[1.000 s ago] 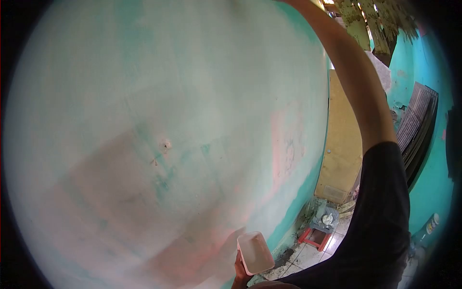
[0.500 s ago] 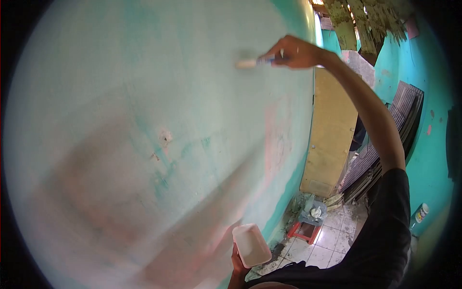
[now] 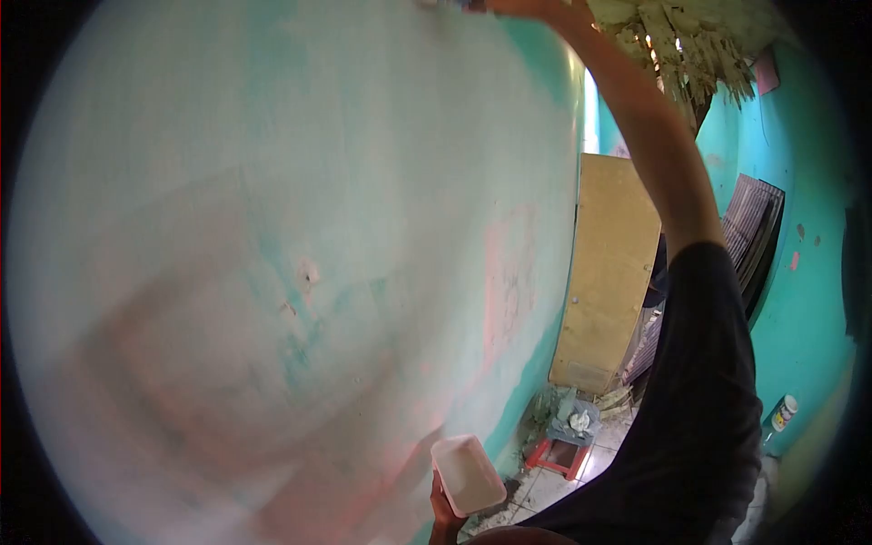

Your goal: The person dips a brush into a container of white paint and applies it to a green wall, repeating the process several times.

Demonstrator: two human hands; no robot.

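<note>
A large wall (image 3: pixel 272 227) fills the view, patchy whitish over turquoise with pink areas and a small hole left of its middle. My right hand (image 3: pixel 536 7) is raised to the top edge of the view against the wall, closed on a paintbrush (image 3: pixel 465 4) of which only a bit of the handle shows. My right arm in a black sleeve runs down the right side. Low at the bottom, my left hand (image 3: pixel 442 513) holds a small white rectangular tray (image 3: pixel 468 472) close to the wall.
A tan wooden board (image 3: pixel 609 291) leans at the wall's far end. Below it a red stool (image 3: pixel 556 457) with rags stands on the tiled floor among debris. Dark corrugated sheets (image 3: pixel 752 236) lean on the turquoise right wall, with a white can (image 3: pixel 781 413) beneath.
My right hand with the brush swept down the wall, then back up to the top edge. The tray in my left hand has shifted slightly left and down.
</note>
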